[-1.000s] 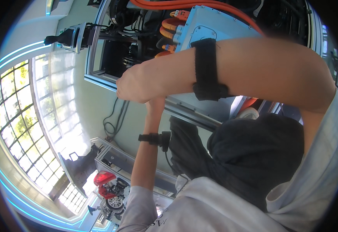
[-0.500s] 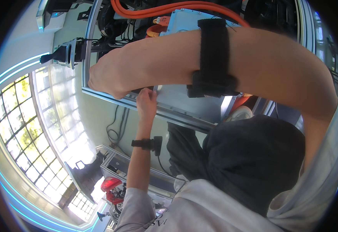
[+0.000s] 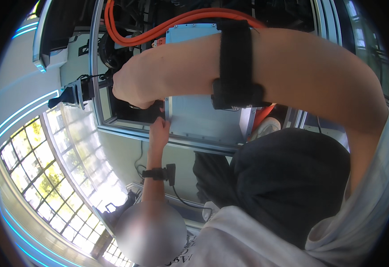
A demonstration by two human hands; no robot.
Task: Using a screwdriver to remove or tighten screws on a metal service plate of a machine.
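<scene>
My right arm reaches across the view from the right, a black strap with a small black device on it. My right hand [image 3: 134, 86] is bent down over a dark gap beside a pale blue-grey metal box [image 3: 203, 120]; its fingers are hidden behind the hand. Below it, my left hand [image 3: 160, 129] is at the box's lower left corner, close to the frame rail. Its fingers are curled closed, and whatever they may hold cannot be made out. A black band with a cabled device circles the left wrist.
An aluminium profile frame [image 3: 136, 132] surrounds the box. Thick orange cables [image 3: 176, 22] curve past the box's far side among dark parts. A black bracketed device [image 3: 74, 94] sticks out from the frame's left side. My dark-trousered knee [image 3: 292, 173] is close to the near rail.
The view has shifted. My right hand has moved from over the frame's left corner inward to the gap beside the box. My left hand has come slightly back toward the near rail, still closed.
</scene>
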